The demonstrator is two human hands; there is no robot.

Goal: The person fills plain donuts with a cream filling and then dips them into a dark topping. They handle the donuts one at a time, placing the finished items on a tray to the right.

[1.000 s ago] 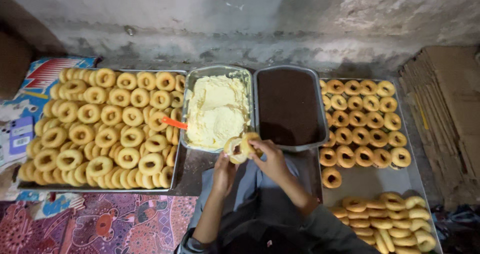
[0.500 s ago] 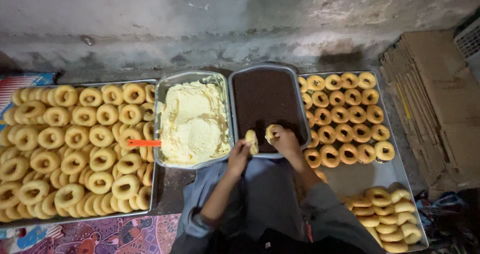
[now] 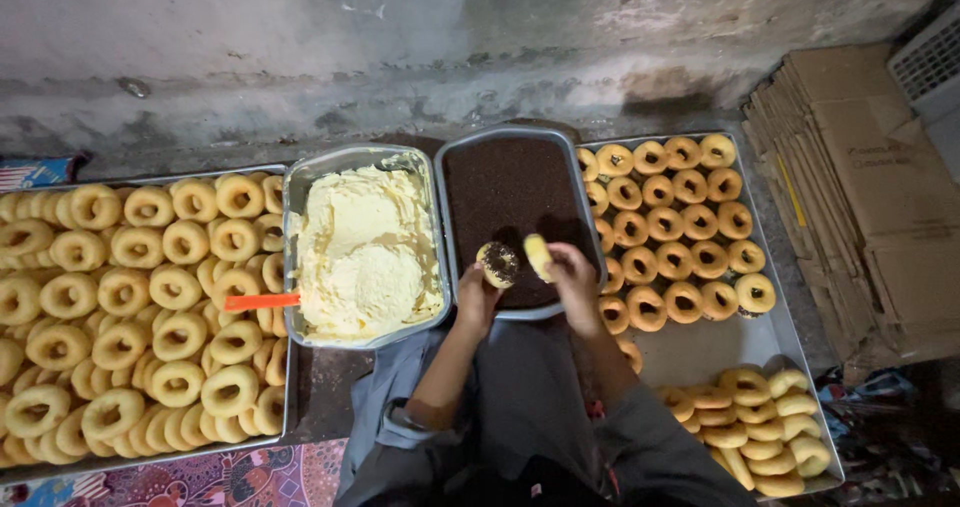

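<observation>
Now, donut halves: 2 round yellow donut halves, 1 w/ dark sprinkle-coated face [image 3: 497,264], 1 plain pale [image 3: 538,257], both over dark tray.
L hand [image 3: 476,300]: fingers pinched on sprinkle-coated half.
R hand [image 3: 576,279]: fingers closed on plain half.
Dark tray: grey metal pan of brown chocolate sprinkles [image 3: 510,192].
Beside it: metal pan of pale yellow cream [image 3: 365,252] w/ orange spatula handle [image 3: 261,301].
Sides: trays of golden ring donuts, L [image 3: 130,307] & R [image 3: 675,222].
</observation>
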